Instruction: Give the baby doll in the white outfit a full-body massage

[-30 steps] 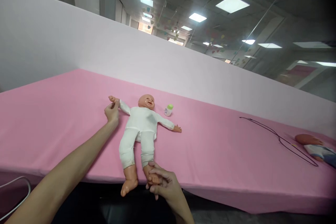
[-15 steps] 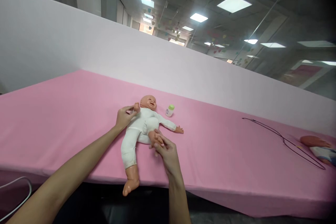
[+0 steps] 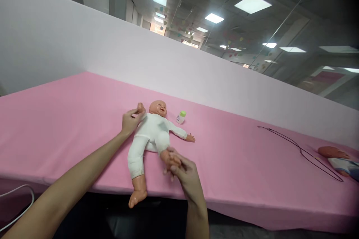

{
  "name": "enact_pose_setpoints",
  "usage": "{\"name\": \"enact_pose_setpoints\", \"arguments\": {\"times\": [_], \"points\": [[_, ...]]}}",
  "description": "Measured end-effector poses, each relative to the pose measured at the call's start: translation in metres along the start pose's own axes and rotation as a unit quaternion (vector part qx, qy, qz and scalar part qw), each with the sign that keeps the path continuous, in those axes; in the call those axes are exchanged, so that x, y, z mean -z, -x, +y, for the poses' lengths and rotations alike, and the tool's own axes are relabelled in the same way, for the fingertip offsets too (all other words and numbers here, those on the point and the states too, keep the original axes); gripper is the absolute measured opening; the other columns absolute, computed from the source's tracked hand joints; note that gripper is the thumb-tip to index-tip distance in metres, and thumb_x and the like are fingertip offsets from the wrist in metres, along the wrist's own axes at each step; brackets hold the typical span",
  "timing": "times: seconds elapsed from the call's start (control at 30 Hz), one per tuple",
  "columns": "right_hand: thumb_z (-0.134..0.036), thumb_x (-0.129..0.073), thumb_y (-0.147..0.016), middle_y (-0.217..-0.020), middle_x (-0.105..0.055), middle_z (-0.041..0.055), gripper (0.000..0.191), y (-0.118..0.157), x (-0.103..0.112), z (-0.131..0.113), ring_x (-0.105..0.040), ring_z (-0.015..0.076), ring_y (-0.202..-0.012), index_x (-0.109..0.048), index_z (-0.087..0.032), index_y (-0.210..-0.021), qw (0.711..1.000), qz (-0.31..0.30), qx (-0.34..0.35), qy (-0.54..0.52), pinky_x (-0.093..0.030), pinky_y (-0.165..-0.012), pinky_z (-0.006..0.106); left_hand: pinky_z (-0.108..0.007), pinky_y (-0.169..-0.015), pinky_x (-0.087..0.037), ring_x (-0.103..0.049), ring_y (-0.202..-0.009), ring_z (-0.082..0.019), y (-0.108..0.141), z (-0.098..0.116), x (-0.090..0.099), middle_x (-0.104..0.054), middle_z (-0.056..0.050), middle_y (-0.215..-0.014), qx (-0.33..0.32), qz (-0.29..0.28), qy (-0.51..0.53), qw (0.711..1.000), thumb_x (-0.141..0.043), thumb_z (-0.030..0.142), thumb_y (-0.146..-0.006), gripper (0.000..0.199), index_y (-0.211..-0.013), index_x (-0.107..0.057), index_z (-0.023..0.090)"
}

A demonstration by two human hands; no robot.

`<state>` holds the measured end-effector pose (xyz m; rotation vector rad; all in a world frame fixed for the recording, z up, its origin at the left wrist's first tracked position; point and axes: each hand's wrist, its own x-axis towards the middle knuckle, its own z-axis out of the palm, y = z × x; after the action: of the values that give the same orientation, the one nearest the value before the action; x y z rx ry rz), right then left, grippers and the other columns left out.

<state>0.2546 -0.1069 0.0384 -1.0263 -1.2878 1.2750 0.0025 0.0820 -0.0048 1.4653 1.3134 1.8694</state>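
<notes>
A baby doll (image 3: 153,127) with a white cloth body lies on its back on the pink-covered table (image 3: 224,157), head toward the wall. My left hand (image 3: 130,121) is closed on the doll's hand, raised beside its head. My right hand (image 3: 185,171) is closed round the doll's bent foot and holds that leg up. The doll's other leg lies straight, its foot reaching the table's front edge. Its other arm rests stretched out on the cloth. Near the doll's head stands a small bottle (image 3: 181,118) with a green cap.
A dark thin cord (image 3: 300,145) lies in a loop on the right of the table. Beyond it, at the right edge, a second doll (image 3: 333,153) is partly in view. A white wall (image 3: 196,74) runs behind the table. A white cable (image 3: 30,194) hangs at lower left.
My right hand has moved the doll's foot down and to the right, so the leg is less bent. My left hand has shifted the doll's hand slightly left and up.
</notes>
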Motion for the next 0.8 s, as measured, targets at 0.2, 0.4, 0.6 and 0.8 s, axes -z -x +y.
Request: {"name": "enact_pose_setpoints", "arguments": {"times": [0.2, 0.4, 0.6, 0.8], "points": [[-0.051, -0.086, -0.081, -0.098, -0.081, 0.0125, 0.071, -0.056, -0.020, 0.020, -0.067, 0.0183, -0.069, -0.071, -0.014, -0.139, 0.995, 0.092, 0.029, -0.028, -0.054, -0.060, 0.029, -0.035, -0.084, -0.051, -0.069, -0.091, -0.026, 0.014, 0.007, -0.006, -0.082, -0.006, -0.104, -0.096, -0.137, -0.110, 0.980, -0.075, 0.048, -0.086, 0.030, -0.109, -0.085, 0.030], [-0.042, -0.094, -0.073, -0.140, -0.070, 0.0159, 0.051, -0.007, -0.009, 0.021, -0.074, 0.0268, -0.098, -0.082, -0.021, -0.118, 0.998, 0.054, 0.019, -0.030, -0.060, -0.070, 0.031, -0.028, -0.055, -0.046, -0.062, -0.063, -0.018, -0.007, -0.010, 0.001, -0.068, -0.003, -0.068, 0.147, 0.064, 0.096, 0.982, -0.078, 0.058, -0.080, 0.040, -0.072, -0.072, 0.019], [-0.028, -0.101, -0.058, -0.143, -0.067, 0.0102, 0.046, 0.043, -0.001, 0.019, -0.075, 0.0309, -0.109, -0.087, -0.025, -0.102, 0.984, -0.129, -0.121, -0.008, -0.059, -0.061, 0.025, -0.027, -0.052, -0.047, -0.061, -0.063, -0.017, -0.023, -0.024, 0.012, -0.063, -0.002, -0.067, 0.271, 0.189, 0.180, 0.927, -0.083, 0.057, -0.075, 0.042, -0.069, -0.063, 0.020], [-0.039, -0.094, -0.072, -0.143, -0.068, 0.0124, 0.043, 0.017, -0.005, 0.000, -0.074, 0.0306, -0.107, -0.085, -0.025, -0.112, 0.999, -0.024, -0.025, -0.004, -0.060, -0.065, 0.029, -0.029, -0.064, -0.049, -0.067, -0.076, -0.021, -0.005, 0.002, 0.003, -0.074, -0.005, -0.080, 0.081, 0.027, 0.069, 0.994, -0.076, 0.054, -0.083, 0.034, -0.082, -0.078, 0.020]]}}
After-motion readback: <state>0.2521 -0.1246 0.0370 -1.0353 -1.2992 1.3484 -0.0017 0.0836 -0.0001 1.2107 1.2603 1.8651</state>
